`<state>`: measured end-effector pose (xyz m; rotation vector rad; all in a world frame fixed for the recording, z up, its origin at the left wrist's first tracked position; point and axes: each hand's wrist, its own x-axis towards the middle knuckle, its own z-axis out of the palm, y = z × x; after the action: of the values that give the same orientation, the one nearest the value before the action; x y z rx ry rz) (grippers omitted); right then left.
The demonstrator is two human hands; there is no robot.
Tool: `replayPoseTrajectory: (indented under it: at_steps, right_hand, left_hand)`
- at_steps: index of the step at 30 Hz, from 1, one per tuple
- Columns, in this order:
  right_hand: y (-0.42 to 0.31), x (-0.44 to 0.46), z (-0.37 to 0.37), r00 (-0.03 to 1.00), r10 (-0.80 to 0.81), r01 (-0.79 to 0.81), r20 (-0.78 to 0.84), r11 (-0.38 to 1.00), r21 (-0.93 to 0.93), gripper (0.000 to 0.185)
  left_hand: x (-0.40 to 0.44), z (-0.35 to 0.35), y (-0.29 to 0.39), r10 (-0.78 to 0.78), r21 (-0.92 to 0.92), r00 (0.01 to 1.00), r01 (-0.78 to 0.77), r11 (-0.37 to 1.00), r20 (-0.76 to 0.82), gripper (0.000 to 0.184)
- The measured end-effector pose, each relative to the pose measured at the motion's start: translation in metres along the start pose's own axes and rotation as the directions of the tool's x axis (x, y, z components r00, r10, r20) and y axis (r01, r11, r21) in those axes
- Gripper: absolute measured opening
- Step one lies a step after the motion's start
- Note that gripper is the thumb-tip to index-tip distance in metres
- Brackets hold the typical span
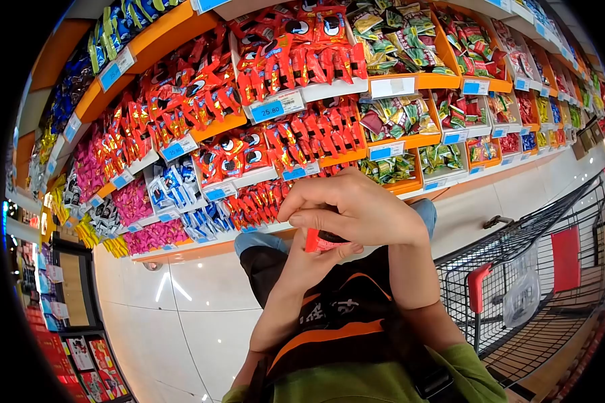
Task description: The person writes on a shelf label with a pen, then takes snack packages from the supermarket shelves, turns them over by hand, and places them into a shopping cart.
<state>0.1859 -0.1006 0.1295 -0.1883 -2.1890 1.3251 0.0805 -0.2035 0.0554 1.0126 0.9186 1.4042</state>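
A small red candy packet, with a dark patch beside it, sits between my hands in front of the shelves. My left hand is underneath, closed around the packet's lower side. Over it arches my right hand, with fingers curled and the thumb bent toward the packet's top. The right hand covers much of the packet, so its far side and the right fingertips are hidden. Just beyond my hands are red-wrapped candies in a low shelf bin.
Tiered shelves hold red packets, green-wrapped candies and pink ones, with price tags along their edges. A wire shopping cart stands at my right, a clear plastic item in it. White tiled floor lies below.
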Motion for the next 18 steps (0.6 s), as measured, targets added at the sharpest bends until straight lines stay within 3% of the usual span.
replayPoseTrajectory:
  at_steps: [10,14,16,18]
  right_hand:
    - [-0.0008,-0.0016,-0.0007,1.0,0.012,-0.012,0.015,1.0,0.017,0.012]
    - [-0.0008,-0.0033,-0.0012,0.998,0.062,-0.062,0.021,0.998,-0.007,0.012]
    - [-0.0052,-0.0054,-0.0021,0.992,0.123,-0.123,0.011,0.992,0.022,0.012]
    - [-0.0031,-0.0071,-0.0024,0.992,0.129,-0.129,-0.001,0.991,0.031,0.012]
  left_hand:
    - [-0.0006,-0.0008,-0.0026,-0.013,0.026,0.999,0.012,1.0,0.032,0.041]
    - [0.0017,-0.0025,-0.0092,0.057,0.081,0.998,-0.059,0.995,0.024,0.047]
    - [0.0003,0.0001,-0.0077,0.008,0.005,0.999,-0.008,1.0,0.038,0.044]
    - [-0.0008,0.0018,-0.0054,0.002,0.063,0.999,-0.005,0.998,0.037,0.044]
